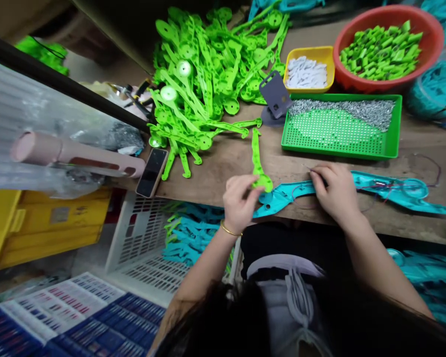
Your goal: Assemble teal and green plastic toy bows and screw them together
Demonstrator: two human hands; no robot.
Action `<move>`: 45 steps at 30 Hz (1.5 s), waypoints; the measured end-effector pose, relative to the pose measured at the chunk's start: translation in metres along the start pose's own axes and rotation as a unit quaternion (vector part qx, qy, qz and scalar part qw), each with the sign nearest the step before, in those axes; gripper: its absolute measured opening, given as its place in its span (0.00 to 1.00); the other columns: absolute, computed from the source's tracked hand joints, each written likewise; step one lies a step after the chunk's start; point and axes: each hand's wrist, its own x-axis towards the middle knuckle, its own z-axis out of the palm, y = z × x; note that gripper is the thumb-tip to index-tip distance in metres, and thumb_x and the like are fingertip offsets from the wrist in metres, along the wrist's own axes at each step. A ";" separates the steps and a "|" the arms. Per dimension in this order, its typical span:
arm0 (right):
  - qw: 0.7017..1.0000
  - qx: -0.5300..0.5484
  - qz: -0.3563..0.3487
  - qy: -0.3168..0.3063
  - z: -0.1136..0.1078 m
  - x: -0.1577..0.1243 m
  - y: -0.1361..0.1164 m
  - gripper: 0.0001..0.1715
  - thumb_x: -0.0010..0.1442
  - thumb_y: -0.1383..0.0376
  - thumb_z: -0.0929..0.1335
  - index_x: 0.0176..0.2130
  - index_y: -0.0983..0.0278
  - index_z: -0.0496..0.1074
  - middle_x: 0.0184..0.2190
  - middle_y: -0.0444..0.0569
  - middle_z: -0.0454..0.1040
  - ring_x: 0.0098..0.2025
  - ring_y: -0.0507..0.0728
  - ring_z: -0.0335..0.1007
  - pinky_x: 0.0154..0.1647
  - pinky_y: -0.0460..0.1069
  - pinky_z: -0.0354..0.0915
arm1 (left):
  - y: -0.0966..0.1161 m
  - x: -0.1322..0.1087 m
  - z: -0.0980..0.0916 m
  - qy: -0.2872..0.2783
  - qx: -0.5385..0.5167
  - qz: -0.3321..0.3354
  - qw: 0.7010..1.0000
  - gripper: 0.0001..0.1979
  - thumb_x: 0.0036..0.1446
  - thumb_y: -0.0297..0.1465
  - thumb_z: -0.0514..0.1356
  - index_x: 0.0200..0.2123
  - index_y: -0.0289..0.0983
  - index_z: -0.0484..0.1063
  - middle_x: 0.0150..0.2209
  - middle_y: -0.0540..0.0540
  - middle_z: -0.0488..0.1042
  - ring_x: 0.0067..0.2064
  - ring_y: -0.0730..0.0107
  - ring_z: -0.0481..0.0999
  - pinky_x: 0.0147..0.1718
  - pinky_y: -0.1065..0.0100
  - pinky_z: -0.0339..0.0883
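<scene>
My left hand (240,201) pinches the round end of a bright green plastic arm (256,153), whose narrow end points away toward the back of the bench. Below that round end lies the tip of a long teal plastic shell (295,191), open side up, with thin wires (384,186) running along it. Over the middle of this shell rests my right hand (334,191), fingers curled together. Something thin and small sticks out near its fingertips, too fine to name.
A heap of green arms (208,64) covers the back left. Behind the shell stand a green tray (342,154) of small metal pieces, a yellow tub (308,90) of white pieces and a red bowl (386,87). A phone (152,172) lies left; a white crate (134,238) stands below.
</scene>
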 end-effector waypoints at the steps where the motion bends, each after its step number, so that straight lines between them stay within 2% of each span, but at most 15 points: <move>1: 1.000 0.000 0.001 -0.001 -0.002 -0.002 0.002 0.14 0.66 0.60 0.61 0.40 0.61 0.74 0.42 0.52 0.76 0.46 0.61 0.68 0.46 0.57 0.62 | 0.002 -0.014 0.003 -0.017 0.040 0.009 0.999 0.10 0.60 0.39 0.62 0.41 0.42 0.76 0.35 0.48 0.75 0.38 0.66 0.75 0.42 0.61 0.68; 3: 1.000 -0.005 0.006 0.000 -0.005 -0.004 0.007 0.14 0.66 0.59 0.61 0.40 0.61 0.74 0.43 0.52 0.76 0.46 0.62 0.68 0.46 0.57 0.62 | 0.003 -0.031 0.007 -0.031 0.102 0.037 0.994 0.10 0.56 0.41 0.65 0.38 0.42 0.77 0.35 0.46 0.75 0.40 0.63 0.76 0.44 0.57 0.68; 5: 1.000 -0.012 0.007 -0.002 -0.007 -0.006 0.009 0.15 0.66 0.59 0.61 0.40 0.61 0.74 0.43 0.52 0.77 0.46 0.62 0.69 0.46 0.58 0.62 | 0.003 -0.036 0.008 -0.063 0.115 0.076 0.988 0.12 0.53 0.43 0.67 0.34 0.42 0.75 0.42 0.43 0.77 0.49 0.57 0.75 0.50 0.51 0.67; 8: 1.000 -0.022 0.010 -0.004 -0.007 -0.006 0.009 0.15 0.66 0.59 0.61 0.40 0.61 0.74 0.43 0.52 0.77 0.46 0.63 0.69 0.47 0.58 0.63 | 0.002 -0.029 0.005 -0.180 0.056 0.125 0.974 0.14 0.56 0.44 0.64 0.32 0.39 0.70 0.54 0.39 0.74 0.58 0.56 0.71 0.58 0.48 0.64; 10: 1.000 -0.022 0.009 -0.003 -0.007 -0.006 0.009 0.15 0.66 0.60 0.61 0.40 0.62 0.74 0.43 0.52 0.77 0.46 0.63 0.69 0.47 0.58 0.63 | 0.002 -0.026 0.002 -0.225 0.015 0.121 0.967 0.13 0.58 0.42 0.62 0.34 0.38 0.68 0.56 0.36 0.73 0.59 0.58 0.72 0.59 0.49 0.65; 14: 1.000 -0.009 0.009 -0.004 -0.007 -0.006 0.008 0.14 0.66 0.60 0.61 0.40 0.61 0.74 0.43 0.53 0.77 0.46 0.63 0.68 0.47 0.59 0.62 | 0.003 -0.026 -0.004 -0.226 -0.031 0.079 0.970 0.08 0.60 0.33 0.60 0.41 0.39 0.68 0.54 0.38 0.75 0.58 0.61 0.73 0.62 0.48 0.60; 17: 1.000 -0.009 0.011 -0.005 -0.006 -0.006 0.009 0.14 0.66 0.60 0.61 0.40 0.61 0.74 0.43 0.53 0.76 0.47 0.62 0.68 0.47 0.59 0.62 | -0.001 -0.027 -0.008 -0.274 -0.052 0.077 0.957 0.16 0.60 0.30 0.59 0.51 0.39 0.65 0.54 0.41 0.75 0.60 0.62 0.70 0.66 0.45 0.50; 20: 1.000 -0.022 0.011 -0.011 -0.005 -0.005 0.011 0.14 0.66 0.60 0.61 0.40 0.62 0.74 0.43 0.53 0.77 0.46 0.62 0.69 0.47 0.58 0.63 | -0.005 -0.027 -0.007 -0.307 -0.051 0.049 0.949 0.19 0.62 0.31 0.58 0.56 0.40 0.63 0.55 0.42 0.74 0.61 0.63 0.70 0.67 0.47 0.48; 23: 0.999 -0.049 0.003 -0.014 -0.008 -0.002 0.009 0.14 0.65 0.60 0.62 0.39 0.62 0.75 0.42 0.53 0.77 0.46 0.63 0.70 0.47 0.59 0.63 | 0.001 -0.028 0.003 -0.274 -0.024 -0.004 0.961 0.18 0.63 0.32 0.58 0.56 0.40 0.64 0.53 0.44 0.76 0.57 0.64 0.73 0.64 0.51 0.52; 25: 0.999 -0.047 -0.016 0.010 -0.015 0.001 0.000 0.14 0.65 0.60 0.62 0.40 0.61 0.75 0.42 0.52 0.77 0.47 0.63 0.71 0.53 0.61 0.61 | 0.009 -0.028 0.012 -0.242 0.006 -0.036 0.970 0.19 0.61 0.33 0.60 0.55 0.39 0.66 0.51 0.44 0.77 0.54 0.63 0.75 0.61 0.53 0.54; 28: 0.997 0.048 -0.060 0.030 -0.028 0.005 -0.028 0.13 0.65 0.61 0.62 0.43 0.60 0.75 0.41 0.50 0.78 0.46 0.59 0.73 0.54 0.58 0.63 | 0.020 -0.028 0.021 -0.208 0.016 -0.058 0.976 0.19 0.60 0.35 0.62 0.53 0.39 0.68 0.50 0.44 0.77 0.52 0.62 0.75 0.58 0.55 0.57; 32: 0.968 0.181 -0.117 -0.126 -0.028 0.006 -0.065 0.14 0.65 0.63 0.63 0.44 0.60 0.77 0.37 0.48 0.80 0.37 0.55 0.76 0.38 0.49 0.68 | 0.019 -0.028 0.012 -0.101 -0.068 -0.032 0.992 0.20 0.57 0.38 0.64 0.52 0.38 0.70 0.49 0.41 0.77 0.53 0.61 0.74 0.55 0.57 0.64; 36: 0.955 0.132 -0.125 -0.233 -0.012 0.007 -0.082 0.16 0.66 0.65 0.62 0.46 0.60 0.77 0.38 0.49 0.80 0.38 0.56 0.76 0.38 0.49 0.68 | 0.010 -0.031 -0.011 -0.030 -0.127 -0.026 0.991 0.12 0.59 0.32 0.63 0.46 0.39 0.74 0.39 0.46 0.80 0.41 0.70 0.79 0.43 0.67 0.72; 40: 0.947 0.095 -0.104 -0.288 -0.003 0.014 -0.090 0.17 0.66 0.63 0.62 0.48 0.58 0.76 0.44 0.49 0.80 0.43 0.60 0.77 0.42 0.52 0.68 | 0.002 -0.037 -0.023 -0.002 -0.111 -0.029 0.993 0.06 0.58 0.27 0.64 0.40 0.38 0.77 0.36 0.47 0.81 0.38 0.73 0.80 0.40 0.71 0.73; 45: 0.944 0.106 -0.069 -0.304 0.001 0.024 -0.101 0.15 0.66 0.63 0.63 0.46 0.59 0.78 0.42 0.48 0.81 0.43 0.59 0.77 0.41 0.50 0.66 | -0.011 -0.043 -0.019 0.000 -0.157 -0.133 0.979 0.06 0.59 0.28 0.63 0.40 0.38 0.78 0.37 0.47 0.82 0.38 0.71 0.81 0.39 0.71 0.74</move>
